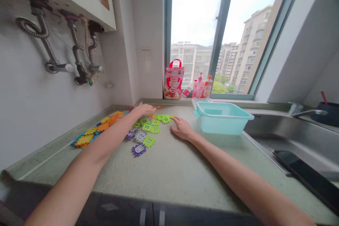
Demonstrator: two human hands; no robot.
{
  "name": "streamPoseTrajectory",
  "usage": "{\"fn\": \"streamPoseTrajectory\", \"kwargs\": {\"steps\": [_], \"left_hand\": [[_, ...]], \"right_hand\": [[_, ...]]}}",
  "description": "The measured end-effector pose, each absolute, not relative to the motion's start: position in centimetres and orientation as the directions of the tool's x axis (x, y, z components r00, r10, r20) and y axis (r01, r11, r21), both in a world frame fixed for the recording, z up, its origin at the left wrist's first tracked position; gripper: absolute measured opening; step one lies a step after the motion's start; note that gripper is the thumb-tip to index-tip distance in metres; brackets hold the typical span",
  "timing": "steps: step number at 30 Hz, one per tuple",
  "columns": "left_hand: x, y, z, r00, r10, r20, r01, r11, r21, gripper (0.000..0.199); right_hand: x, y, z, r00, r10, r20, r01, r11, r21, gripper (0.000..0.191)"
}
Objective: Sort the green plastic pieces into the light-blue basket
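The left hand (145,108) and the right hand (182,129) are positioned apart from each other above the far half of the countertop (169,174). The left hand is palm down with its fingers directed to the right, near a small orange piece (158,107); whether it grips anything cannot be determined. The right hand has its fingers spread, thumb separated from the index finger, with the index fingertip at the right edge of a lime-green lattice piece (166,119); contact cannot be confirmed. Further lime-green pieces (155,129) lie between the hands and toward the near side, partly overlapping. A grey piece (140,136) lies to the left of a separate lime-green piece (149,141), and a purple piece (139,149) is nearest to the counter's front edge. Orange, yellow and blue pieces (103,126) form a long group to the left, along the wall and partly covered by the left forearm. A translucent teal basin (225,118) stands upright to the right of the right hand, beside the steel sink (293,141). A flat black object (304,173) lies at the near right, along the sink edge. A red-handled bag (174,83) and a pink pump bottle (198,86) stand at the far side, before the window (197,10).
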State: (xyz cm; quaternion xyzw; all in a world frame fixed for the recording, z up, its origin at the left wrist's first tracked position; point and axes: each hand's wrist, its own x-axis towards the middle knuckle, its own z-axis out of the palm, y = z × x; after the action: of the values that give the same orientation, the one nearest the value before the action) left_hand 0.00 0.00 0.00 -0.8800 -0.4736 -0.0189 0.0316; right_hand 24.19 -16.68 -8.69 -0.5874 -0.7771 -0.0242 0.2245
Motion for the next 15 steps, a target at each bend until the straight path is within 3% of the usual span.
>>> {"fn": "streamPoseTrajectory", "kwargs": {"steps": [6,11,15], "left_hand": [[5.0,-1.6,-1.6,0.691,0.722,0.020,0.723,-0.691,-0.009,0.054],[5.6,-5.0,-1.2,0.807,0.590,0.001,0.588,-0.805,0.080,0.055],[1.2,-7.2,1.1,0.805,0.575,0.148,0.554,-0.817,0.160,0.056]], "right_hand": [[24.9,-16.8,-8.4,-0.163,0.895,0.416,0.930,0.280,-0.240,0.061],[25.0,-16.8,-8.2,-0.176,0.886,0.429,0.917,0.306,-0.256,0.064],[24.8,-17.0,-8.2,-0.296,0.884,0.362,0.900,0.385,-0.205,0.063]]}}
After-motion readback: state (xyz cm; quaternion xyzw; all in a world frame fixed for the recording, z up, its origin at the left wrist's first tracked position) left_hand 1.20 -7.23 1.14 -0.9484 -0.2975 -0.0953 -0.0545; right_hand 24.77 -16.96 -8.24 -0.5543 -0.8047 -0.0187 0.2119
